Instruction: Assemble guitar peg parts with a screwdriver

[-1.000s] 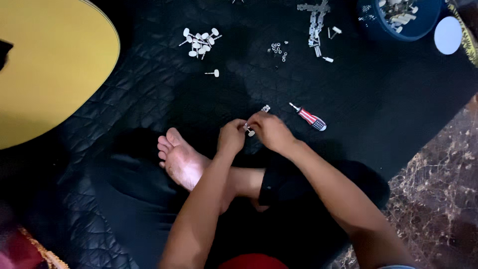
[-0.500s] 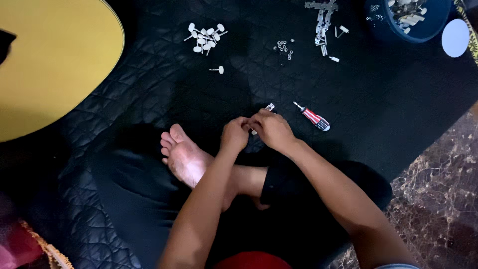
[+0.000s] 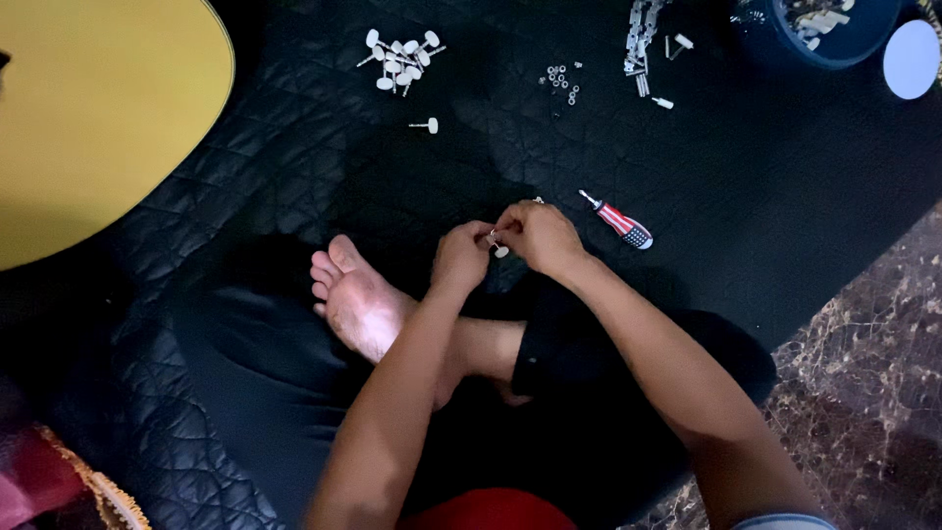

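Both hands met over the black quilted mat (image 3: 245,226), just beyond the bare foot (image 3: 358,299). The left hand (image 3: 461,257) and right hand (image 3: 538,236) pinched one small white pin-like part (image 3: 498,247) between their fingertips, close together. Steady, gentle twisting probably suited something so tiny, lest it slip. It looked pale, round-headed and thin-stemmed, like the heap of white parts (image 3: 400,61) lying farther out. A striped screwdriver (image 3: 618,221) lay nearby.

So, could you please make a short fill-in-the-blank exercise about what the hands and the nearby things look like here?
1. Both hands, left hand and right hand, pinch one small white ____ part between them.
2. The screwdriver lies to the ____ of the right hand.
3. The mat is ____ in colour.

Missing words: peg-like; right; black
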